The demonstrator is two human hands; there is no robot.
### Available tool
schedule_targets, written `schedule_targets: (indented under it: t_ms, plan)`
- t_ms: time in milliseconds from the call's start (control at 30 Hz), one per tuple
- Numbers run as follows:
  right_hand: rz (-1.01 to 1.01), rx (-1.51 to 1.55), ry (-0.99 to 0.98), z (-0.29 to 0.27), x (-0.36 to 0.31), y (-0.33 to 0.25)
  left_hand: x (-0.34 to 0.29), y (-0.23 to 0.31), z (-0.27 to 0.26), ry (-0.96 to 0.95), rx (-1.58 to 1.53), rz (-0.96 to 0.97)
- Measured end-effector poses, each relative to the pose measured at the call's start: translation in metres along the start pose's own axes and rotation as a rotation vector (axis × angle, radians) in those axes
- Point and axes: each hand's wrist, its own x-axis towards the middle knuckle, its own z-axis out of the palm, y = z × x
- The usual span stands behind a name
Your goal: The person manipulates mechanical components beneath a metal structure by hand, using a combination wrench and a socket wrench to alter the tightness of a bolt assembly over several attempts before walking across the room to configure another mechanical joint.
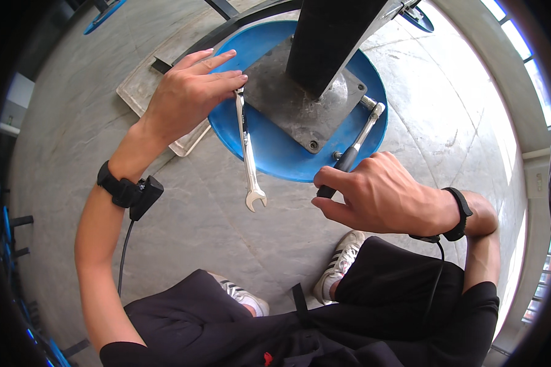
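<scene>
A grey metal plate (315,119) lies on a blue round base (245,144), with a black post (324,46) rising from it. My right hand (386,192) is closed round the black handle of a socket ratchet (366,131). The ratchet's head and socket rest by the plate's right corner. A combination wrench (248,150) reaches over the base's left edge, its open jaw toward me. At its upper end, my left hand (193,92) has its fingers stretched out over the plate's left corner. Those fingertips partly cover the wrench's upper end; my left thumb is hidden.
Under the base's left side lies a pale, dirty flat tray (138,92). A bolt (337,155) sits on the base near the ratchet. Black bars (223,8) cross behind it, and another blue disc (104,16) is at upper left. My shoes (343,260) are close below.
</scene>
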Motion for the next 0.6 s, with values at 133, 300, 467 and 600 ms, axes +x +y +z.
schedule_targets:
  t_ms: [133,300,467,600]
  plan:
    - [-0.039,-0.053,-0.086,-0.003,0.004,0.003,-0.003,-0.002,0.001,0.003,-0.036,-0.003]
    - [-0.046,0.573,-0.103,0.01,0.01,-0.018,-0.004,-0.004,0.001,-0.003,-0.09,-0.007]
    - [-0.123,0.77,-0.156,0.04,0.025,-0.031,-0.003,-0.006,0.002,-0.016,-0.109,-0.016]
    - [-0.06,0.935,-0.21,0.036,0.037,-0.033,-0.003,-0.008,0.002,-0.012,-0.057,-0.017]
